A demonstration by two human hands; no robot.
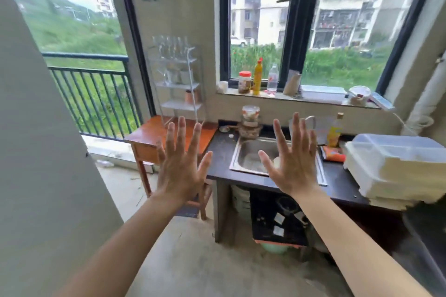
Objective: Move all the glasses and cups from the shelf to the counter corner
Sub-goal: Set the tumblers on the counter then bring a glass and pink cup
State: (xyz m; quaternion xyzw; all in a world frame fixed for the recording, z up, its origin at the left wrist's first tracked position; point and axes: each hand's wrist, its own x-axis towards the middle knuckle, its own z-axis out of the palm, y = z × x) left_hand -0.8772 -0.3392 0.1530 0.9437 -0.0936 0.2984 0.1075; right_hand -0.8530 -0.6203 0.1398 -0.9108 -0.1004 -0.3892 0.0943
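Your left hand [179, 164] and right hand [293, 161] hover spread wide, holding nothing. Nothing moved yet: stemmed glasses [170, 49] and cups [179, 76] sit on the clear shelf [178, 105] at 11 o'clock; worktop [220, 152] corner awaits them.

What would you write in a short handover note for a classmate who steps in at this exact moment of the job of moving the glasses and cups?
Left hand: open, fingers spread, nothing in its grip.
Right hand: open, fingers spread, also empty.
Both are raised in front of the body, short of the shelf.
The clear shelf rack stands on the small wooden table, left of the counter. Stemmed glasses sit on its top tier, pale cups on the middle tier, a copper cup lower down.
Done: nothing appears moved yet.
Left: carry every glass and cup over to the dark counter corner beside the sink.
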